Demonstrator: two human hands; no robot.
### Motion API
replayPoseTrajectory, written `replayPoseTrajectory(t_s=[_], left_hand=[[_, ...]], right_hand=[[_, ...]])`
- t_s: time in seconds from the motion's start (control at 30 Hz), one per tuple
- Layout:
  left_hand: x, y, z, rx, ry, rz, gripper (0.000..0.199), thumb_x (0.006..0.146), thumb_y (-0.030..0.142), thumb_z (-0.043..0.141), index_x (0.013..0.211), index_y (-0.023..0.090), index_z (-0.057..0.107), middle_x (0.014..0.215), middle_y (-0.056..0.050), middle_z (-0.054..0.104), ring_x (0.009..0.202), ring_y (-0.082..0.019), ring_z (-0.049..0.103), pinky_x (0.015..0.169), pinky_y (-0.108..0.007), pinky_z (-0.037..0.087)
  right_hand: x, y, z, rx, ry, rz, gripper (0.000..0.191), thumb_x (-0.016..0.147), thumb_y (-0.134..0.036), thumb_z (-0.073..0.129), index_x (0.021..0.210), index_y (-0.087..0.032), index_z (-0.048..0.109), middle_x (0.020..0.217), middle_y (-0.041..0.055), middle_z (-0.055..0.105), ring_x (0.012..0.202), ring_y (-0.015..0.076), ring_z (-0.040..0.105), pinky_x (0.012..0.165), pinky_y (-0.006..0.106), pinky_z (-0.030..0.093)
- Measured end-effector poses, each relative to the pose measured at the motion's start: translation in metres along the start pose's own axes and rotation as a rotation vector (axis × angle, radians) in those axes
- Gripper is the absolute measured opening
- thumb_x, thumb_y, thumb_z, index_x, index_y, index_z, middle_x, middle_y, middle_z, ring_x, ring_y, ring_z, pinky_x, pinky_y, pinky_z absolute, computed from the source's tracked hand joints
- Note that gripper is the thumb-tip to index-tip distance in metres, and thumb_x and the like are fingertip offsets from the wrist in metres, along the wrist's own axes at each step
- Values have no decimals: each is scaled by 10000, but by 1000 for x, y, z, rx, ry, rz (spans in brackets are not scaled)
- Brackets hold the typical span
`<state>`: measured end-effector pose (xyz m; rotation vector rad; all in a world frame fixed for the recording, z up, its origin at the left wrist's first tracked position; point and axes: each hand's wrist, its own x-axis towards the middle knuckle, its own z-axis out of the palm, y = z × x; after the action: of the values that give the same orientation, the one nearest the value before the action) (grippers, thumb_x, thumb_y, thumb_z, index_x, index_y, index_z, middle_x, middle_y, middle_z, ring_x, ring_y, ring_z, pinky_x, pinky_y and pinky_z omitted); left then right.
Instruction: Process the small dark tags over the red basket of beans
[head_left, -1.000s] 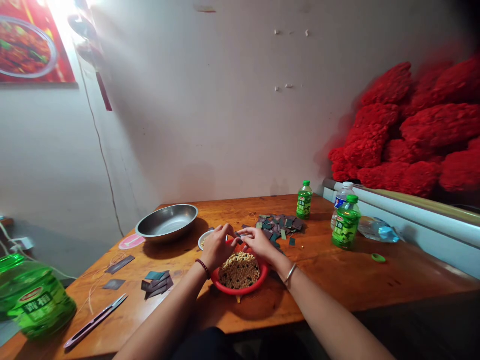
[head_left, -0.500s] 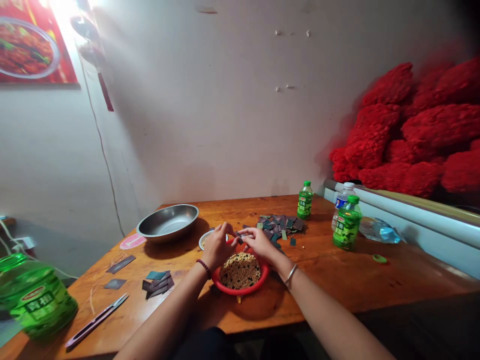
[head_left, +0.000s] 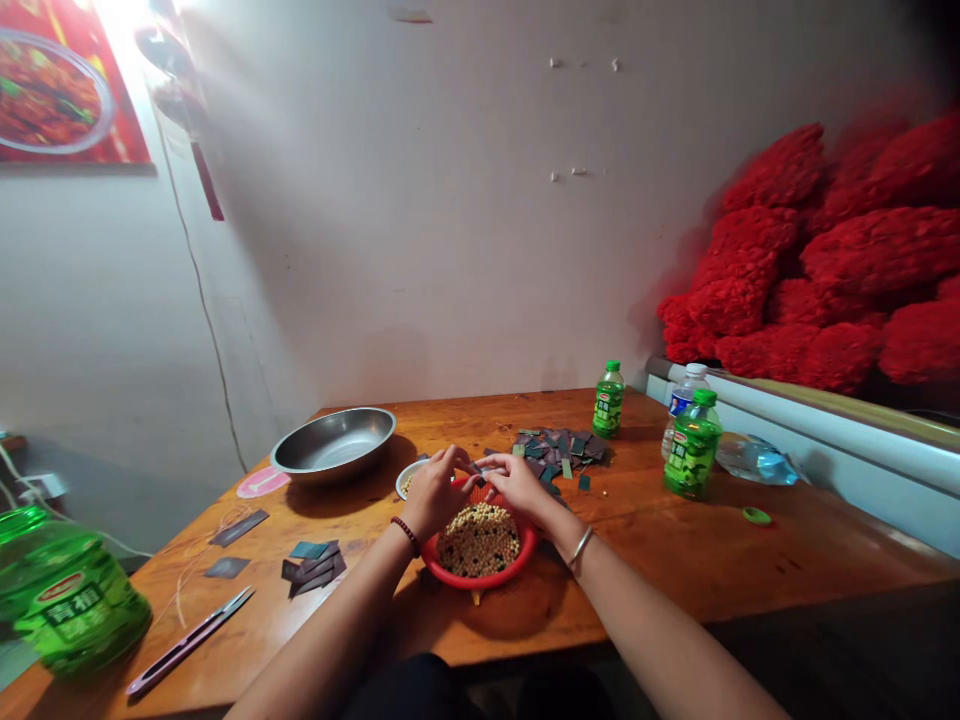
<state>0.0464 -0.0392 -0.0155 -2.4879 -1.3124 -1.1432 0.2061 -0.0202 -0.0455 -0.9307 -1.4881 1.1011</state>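
Above a red plastic basket (head_left: 534, 545) my two hands meet, fingertips pinched together. Between them is a small dark flat piece (head_left: 478, 474), mostly hidden by the fingers. My left hand (head_left: 436, 490), with a beaded bracelet at the wrist, grips it from one side. From the other side my right hand (head_left: 517, 484), with a metal bangle, grips it too. Pale round beans (head_left: 480, 540) mixed with some dark ones fill the basket. Behind my left hand stands a white bowl (head_left: 403, 486), partly hidden, with pale beans in it.
Dark square pieces (head_left: 559, 450) lie heaped behind my right hand; a smaller stack (head_left: 313, 568) is at left. A steel basin (head_left: 334, 445), thread snips (head_left: 191, 640) and a large green bottle (head_left: 75, 595) stand or lie leftward. Smaller green bottles (head_left: 691, 450) stand right.
The view has shifted very slightly. Both hands keep their pinch over the basket, with almost no visible movement.
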Motion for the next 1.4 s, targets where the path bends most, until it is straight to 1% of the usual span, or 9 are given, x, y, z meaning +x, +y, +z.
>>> replayPoseTrajectory(t_s=[0.13,0.33,0.53,0.77,0.9,1.0,1.23,1.4], left_hand=[[0,3,-3,-13,-3,29,164,760,278,602,880,219,507,864,23,638,799,-125,561,639,-223,406],[0,3,-4,-6,-24,13,116,778,283,589,862,222,537,881,19,629,802,-119,566,647,-226,407],[0,3,-5,10,-25,18,143,786,330,589,874,226,544,881,20,634,826,-125,572,670,-229,413],[0,4,-4,10,-27,17,141,777,321,604,875,233,553,872,27,642,811,-117,578,659,-222,414],[0,5,-5,29,-18,21,139,769,318,608,869,233,561,866,17,642,813,-121,580,664,-229,417],[0,7,-7,41,-34,29,140,774,317,600,879,235,557,873,19,642,821,-126,577,660,-232,419],[-1,7,-7,58,-37,12,112,792,317,577,869,237,562,859,17,635,792,-124,575,670,-230,409],[-1,7,-7,63,-50,23,114,794,339,573,852,241,575,844,16,623,759,-121,570,657,-223,400]], right_hand=[[1,0,0,4,10,-8,252,738,-65,474,925,-111,637,868,72,682,459,68,578,447,180,458],[-1,-5,0,-4,17,3,261,728,-45,464,906,-110,643,890,70,683,465,65,578,457,180,464],[-2,-5,0,-33,-2,-13,277,733,-41,452,922,-114,641,873,65,685,451,59,580,459,170,452],[-2,-6,0,-34,9,-6,277,723,-37,457,910,-113,647,818,52,689,448,63,575,459,170,450],[-1,-4,0,-27,11,-1,268,722,-40,460,904,-111,644,820,54,689,446,63,568,459,176,453],[0,-2,0,-24,11,-18,265,728,-49,465,915,-111,642,822,58,687,452,67,574,463,178,450],[-1,-2,0,-13,2,-9,251,741,-66,469,921,-118,638,861,65,684,456,71,580,463,185,459],[-2,-5,0,-30,2,0,267,727,-51,465,915,-108,647,815,63,684,480,80,585,480,192,471]])
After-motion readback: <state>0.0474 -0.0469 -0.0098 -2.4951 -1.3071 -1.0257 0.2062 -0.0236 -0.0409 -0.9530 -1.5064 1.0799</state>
